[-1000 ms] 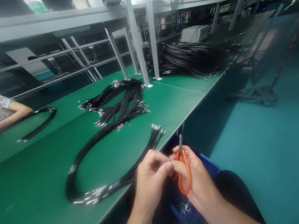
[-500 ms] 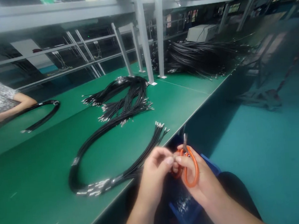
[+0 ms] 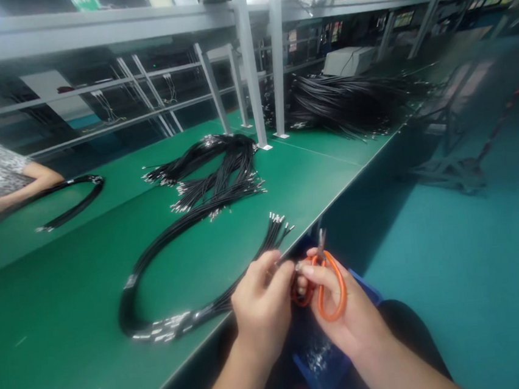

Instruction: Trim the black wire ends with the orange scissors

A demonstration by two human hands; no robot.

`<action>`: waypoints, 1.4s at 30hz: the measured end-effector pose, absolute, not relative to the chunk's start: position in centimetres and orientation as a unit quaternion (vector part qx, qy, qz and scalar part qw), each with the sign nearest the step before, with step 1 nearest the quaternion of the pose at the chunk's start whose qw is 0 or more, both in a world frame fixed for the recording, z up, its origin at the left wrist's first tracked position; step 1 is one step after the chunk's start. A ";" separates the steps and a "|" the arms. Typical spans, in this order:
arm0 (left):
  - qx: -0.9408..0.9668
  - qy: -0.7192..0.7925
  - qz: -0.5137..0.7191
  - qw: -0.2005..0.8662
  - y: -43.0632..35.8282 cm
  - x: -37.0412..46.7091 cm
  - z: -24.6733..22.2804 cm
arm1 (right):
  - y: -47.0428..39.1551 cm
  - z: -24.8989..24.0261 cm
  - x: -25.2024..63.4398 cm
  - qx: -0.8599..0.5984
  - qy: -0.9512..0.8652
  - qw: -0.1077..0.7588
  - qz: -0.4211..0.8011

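In my right hand [image 3: 357, 323] is a pair of scissors with orange handles [image 3: 341, 287], its short blades pointing up and away. Thumb and fingertips of that hand also pinch a tiny pale piece, too small to name. Close beside them my left hand [image 3: 261, 307] is closed, fingertips pressed together; what they hold is hidden. Behind my left hand, a bundle of black cables [image 3: 154, 244] curves over the green table, with silvery ends and pale labels around its bend.
More black cables [image 3: 233, 160] lie farther back, and a large heap [image 3: 347, 103] rests beyond the white posts [image 3: 248, 67]. Below my hands sits a blue bin [image 3: 313, 370] with small clear scraps. At far left, another person's arm [image 3: 41, 172] rests by a cable bundle [image 3: 81, 202].
My left hand has shifted slightly left and turned, its fingertips drawing a little away from my right hand's. The scissors stay almost in place in my right hand.
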State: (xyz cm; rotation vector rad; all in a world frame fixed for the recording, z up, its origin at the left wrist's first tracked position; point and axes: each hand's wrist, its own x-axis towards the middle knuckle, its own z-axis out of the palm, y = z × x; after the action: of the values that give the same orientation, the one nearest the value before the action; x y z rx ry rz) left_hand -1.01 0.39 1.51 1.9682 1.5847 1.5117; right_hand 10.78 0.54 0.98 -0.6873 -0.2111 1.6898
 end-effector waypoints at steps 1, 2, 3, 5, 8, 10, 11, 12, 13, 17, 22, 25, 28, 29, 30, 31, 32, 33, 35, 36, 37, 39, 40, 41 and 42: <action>0.653 0.549 0.509 0.117 0.4 -1.1 1.6 | 0.5 1.1 10.7 -0.294 -0.092 0.608 0.732; 0.643 0.558 0.502 0.151 0.4 -1.2 1.6 | 0.5 1.1 10.7 -0.290 -0.095 0.609 0.732; 0.637 0.560 0.489 0.203 0.4 -1.3 1.6 | 0.5 1.2 10.7 -0.286 -0.098 0.610 0.733; 0.626 0.537 0.455 0.335 0.2 -1.5 1.4 | 0.5 1.2 10.6 -0.284 -0.106 0.607 0.734; 0.591 0.506 0.441 0.447 0.1 -1.4 0.9 | 0.6 1.1 10.6 -0.299 -0.130 0.601 0.730; 0.577 0.511 0.452 0.449 0.1 -1.3 0.6 | 0.7 1.1 10.7 -0.318 -0.164 0.605 0.712; 0.574 0.515 0.453 0.448 0.1 -1.3 0.5 | 0.8 1.2 10.8 -0.327 -0.180 0.611 0.698; 0.572 0.518 0.450 0.450 0.1 -1.3 0.4 | 0.8 1.3 10.8 -0.334 -0.196 0.619 0.683; 0.571 0.520 0.446 0.453 0.1 -1.3 0.3 | 0.9 1.4 10.8 -0.339 -0.209 0.628 0.669; 0.572 0.520 0.437 0.461 0.0 -1.5 0.4 | 1.1 1.7 10.5 -0.341 -0.236 0.640 0.646; 0.538 0.506 0.453 0.499 0.0 -1.6 0.8 | 0.7 1.1 10.4 -0.359 -0.261 0.636 0.631; 0.520 0.506 0.457 0.514 0.2 -1.6 0.9 | 0.4 0.6 10.9 -0.425 -0.348 0.646 0.531; 0.523 0.509 0.454 0.511 0.2 -1.6 0.9 | 0.2 0.4 11.4 -0.452 -0.474 0.636 0.409; 0.526 0.511 0.452 0.507 0.2 -1.6 0.9 | 0.2 0.3 11.4 -0.452 -0.512 0.628 0.373; 0.530 0.513 0.451 0.503 0.2 -1.6 0.9 | 0.2 0.2 11.4 -0.454 -0.542 0.622 0.337; 0.533 0.514 0.448 0.500 0.2 -1.6 0.9 | 0.2 0.1 11.3 -0.458 -0.564 0.618 0.300; 0.536 0.515 0.447 0.498 0.1 -1.6 0.8 | 0.3 0.0 11.2 -0.464 -0.579 0.616 0.263; 0.538 0.515 0.448 0.496 0.1 -1.5 0.8 | 0.3 -0.2 11.1 -0.469 -0.588 0.618 0.229; 0.540 0.512 0.454 0.491 0.0 -1.5 0.8 | 0.3 -0.7 10.8 -0.475 -0.594 0.624 0.180; 0.539 0.510 0.458 0.489 -0.1 -1.5 0.7 | 0.3 -1.0 10.8 -0.477 -0.594 0.625 0.169; 0.536 0.510 0.464 0.487 -0.1 -1.5 0.7 | 0.2 -1.3 10.8 -0.482 -0.589 0.627 0.165; 0.521 0.510 0.478 0.489 -0.1 -1.5 0.8 | -0.1 -1.6 11.1 -0.503 -0.567 0.627 0.177; 0.512 0.512 0.485 0.490 -0.1 -1.6 0.8 | -0.4 -1.7 11.4 -0.516 -0.553 0.624 0.197; 0.503 0.514 0.491 0.492 -0.1 -1.6 0.8 | -0.7 -1.6 11.7 -0.527 -0.534 0.622 0.223; 0.496 0.516 0.496 0.492 0.0 -1.6 0.8 | -1.1 -1.5 12.0 -0.534 -0.512 0.621 0.259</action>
State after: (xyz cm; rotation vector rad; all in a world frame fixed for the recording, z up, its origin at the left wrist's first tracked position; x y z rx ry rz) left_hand -1.61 -0.05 0.79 1.2024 1.2524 1.2024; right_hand 11.96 -1.09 -1.47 -1.2274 -1.1777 0.5954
